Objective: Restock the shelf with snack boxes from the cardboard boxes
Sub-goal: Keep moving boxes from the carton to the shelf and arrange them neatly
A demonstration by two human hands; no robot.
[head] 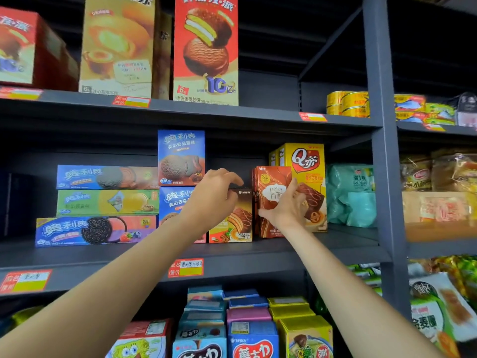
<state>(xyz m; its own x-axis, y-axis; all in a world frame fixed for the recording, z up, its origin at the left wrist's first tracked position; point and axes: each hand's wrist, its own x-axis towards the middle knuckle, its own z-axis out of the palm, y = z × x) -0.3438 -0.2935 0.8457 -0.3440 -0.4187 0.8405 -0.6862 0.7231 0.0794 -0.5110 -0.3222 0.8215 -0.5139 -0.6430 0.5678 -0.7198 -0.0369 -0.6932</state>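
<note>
The step in hand is placement: two snack boxes are being seated side by side on the middle shelf (258, 257), in the gap between the blue biscuit boxes (180, 161) on the left and the yellow box (308, 161) on the right. The left hand (214, 197) reaches up with the wrist bent and the fingers curled over the top edge of a dark chocolate-pie box (236, 223); this grip is closed on the box from above. The right hand (286, 205) covers the lower front and right side of an orange-brown box (271, 182), thumb across the front face and fingers wrapped toward the side, so this grip is also closed on its box. Both boxes stand upright with their bases at or on the shelf, close to the front edge, and they appear to touch each other. Both forearms extend upward and forward from the bottom of the view, roughly symmetrical. The next move, as a judgement, calls for pushing each box level with its neighbours, facing the labels forward, then releasing both grips without tipping the tall narrow box. The cardboard supply boxes are not in view.
</note>
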